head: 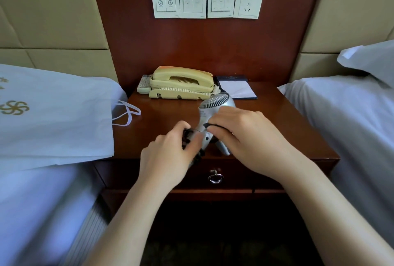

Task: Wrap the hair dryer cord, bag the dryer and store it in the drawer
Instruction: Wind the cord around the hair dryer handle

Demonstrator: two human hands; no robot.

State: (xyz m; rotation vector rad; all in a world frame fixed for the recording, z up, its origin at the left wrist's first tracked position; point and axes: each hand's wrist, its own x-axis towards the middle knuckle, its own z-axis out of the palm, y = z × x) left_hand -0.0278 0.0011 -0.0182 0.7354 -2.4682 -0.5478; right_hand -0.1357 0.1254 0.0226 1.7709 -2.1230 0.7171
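Over the near edge of the nightstand (166, 114), the right hand (245, 135) has its fingers curled round the body of the silver dryer (207, 114), pinning a strand of black cord (187, 134) against it, grille end pointing far. The left hand (170, 148) is clenched on bunched cord at the dryer's handle, just left of the right hand. The white bag (57, 116) lies flat on the left bed, its drawstrings hanging over the nightstand's left edge, and the drawer (119, 175) below the hands is closed.
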